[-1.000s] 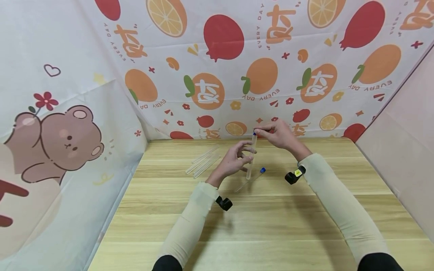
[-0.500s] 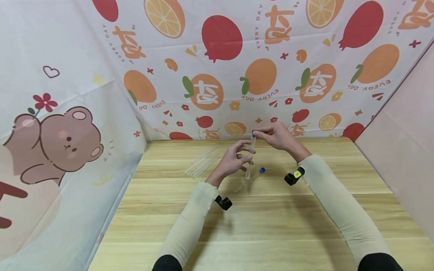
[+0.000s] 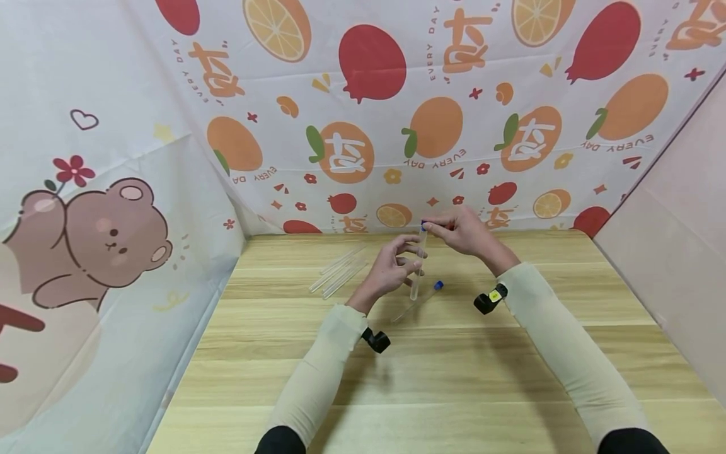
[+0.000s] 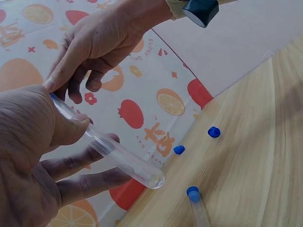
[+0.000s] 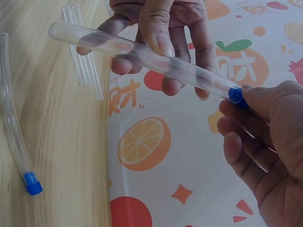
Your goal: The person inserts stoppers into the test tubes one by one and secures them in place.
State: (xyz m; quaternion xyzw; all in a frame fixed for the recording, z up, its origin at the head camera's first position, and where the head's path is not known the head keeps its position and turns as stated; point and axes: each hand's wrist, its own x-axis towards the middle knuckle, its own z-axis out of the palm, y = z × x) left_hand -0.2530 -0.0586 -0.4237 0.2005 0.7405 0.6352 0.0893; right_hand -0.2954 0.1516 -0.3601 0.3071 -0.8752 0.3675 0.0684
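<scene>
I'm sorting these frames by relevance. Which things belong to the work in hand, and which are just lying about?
In hand: test tube, gripped by left hand; its blue cap, pinched by right hand.

Lying about: capped tube, bare tubes, loose blue caps.

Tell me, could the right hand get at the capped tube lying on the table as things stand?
Probably not yet: the right hand pinches the blue cap on the held test tube. The capped tube lies uncovered on the table below.
</scene>
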